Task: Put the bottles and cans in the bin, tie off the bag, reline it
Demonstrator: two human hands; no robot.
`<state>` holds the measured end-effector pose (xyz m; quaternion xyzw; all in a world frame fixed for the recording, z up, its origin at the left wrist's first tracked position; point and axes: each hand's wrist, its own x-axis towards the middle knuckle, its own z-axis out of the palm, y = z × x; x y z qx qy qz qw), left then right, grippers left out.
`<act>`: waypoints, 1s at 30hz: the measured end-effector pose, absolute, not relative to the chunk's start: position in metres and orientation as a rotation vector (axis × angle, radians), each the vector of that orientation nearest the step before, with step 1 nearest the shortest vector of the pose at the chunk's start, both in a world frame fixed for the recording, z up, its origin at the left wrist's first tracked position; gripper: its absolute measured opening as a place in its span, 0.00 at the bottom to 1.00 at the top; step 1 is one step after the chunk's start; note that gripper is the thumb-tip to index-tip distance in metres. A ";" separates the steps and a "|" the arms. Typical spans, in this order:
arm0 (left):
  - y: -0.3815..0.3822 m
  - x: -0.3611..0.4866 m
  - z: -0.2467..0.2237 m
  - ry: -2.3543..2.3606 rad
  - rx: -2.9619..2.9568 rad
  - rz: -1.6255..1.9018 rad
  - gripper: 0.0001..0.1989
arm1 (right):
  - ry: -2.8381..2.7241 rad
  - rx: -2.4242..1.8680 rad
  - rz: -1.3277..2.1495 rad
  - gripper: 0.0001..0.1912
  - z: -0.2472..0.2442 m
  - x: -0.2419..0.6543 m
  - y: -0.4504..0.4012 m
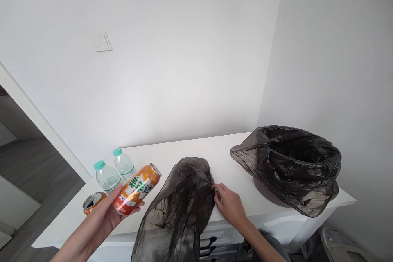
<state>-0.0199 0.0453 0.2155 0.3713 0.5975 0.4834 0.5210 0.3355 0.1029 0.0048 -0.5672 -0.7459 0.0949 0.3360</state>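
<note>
My left hand [111, 213] is wrapped round an orange drink can [137, 189], which tilts above the white cabinet top. Between my two hands a thin black plastic bag [181, 204] lies over the top and hangs down past its front edge. My right hand [229, 204] pinches the right edge of this bag between thumb and fingers. Left of the held can are two clear bottles with teal caps, one bottle [107, 177] nearer and the other bottle [123, 163] behind it. A second orange can [93, 201] stands at the left, partly hidden by my left arm.
A bin [270, 192] lined with a black bag [302, 172] stands on the right of the cabinet top [147, 151]. Drawers with dark handles [208, 242] lie below the front edge. A light-coloured machine [340, 245] is at lower right. White walls rise behind and to the right.
</note>
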 end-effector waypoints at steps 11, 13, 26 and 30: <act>0.031 -0.004 0.148 1.251 0.788 1.309 0.36 | -1.918 -1.481 0.284 0.15 0.006 0.335 0.103; 0.043 -0.007 0.142 1.464 0.974 1.270 0.35 | -1.917 -1.479 0.287 0.15 0.007 0.336 0.102; 0.096 -0.033 0.085 2.199 1.460 1.381 0.36 | -1.904 -1.473 0.291 0.15 0.008 0.338 0.102; 0.099 -0.030 0.080 2.235 1.403 1.403 0.40 | -1.906 -1.473 0.296 0.14 0.010 0.338 0.101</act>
